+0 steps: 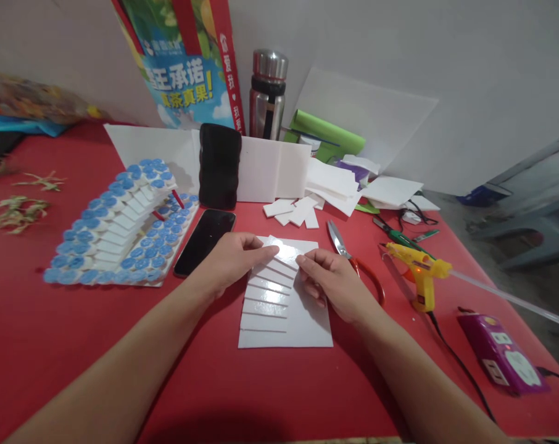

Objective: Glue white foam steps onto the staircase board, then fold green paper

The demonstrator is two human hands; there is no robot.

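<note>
Head view: my left grip (233,260) and right grip (331,280) are pinching the top white strip (286,250). White board (311,324) is lying at six o'clock, fanned strips (264,322) seemingly nearing completion; loose strips (302,211) are lying beyond, at twelve.

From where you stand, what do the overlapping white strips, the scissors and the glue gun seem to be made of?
White strips: probably foam board or plastic; their smooth, glossy faces throw back glare. Scissors: silvery, shiny blades suggest metal; the smooth orange-red handle may be plastic or coated metal. Glue gun: probably smooth molded plastic, evenly yellow.
</note>
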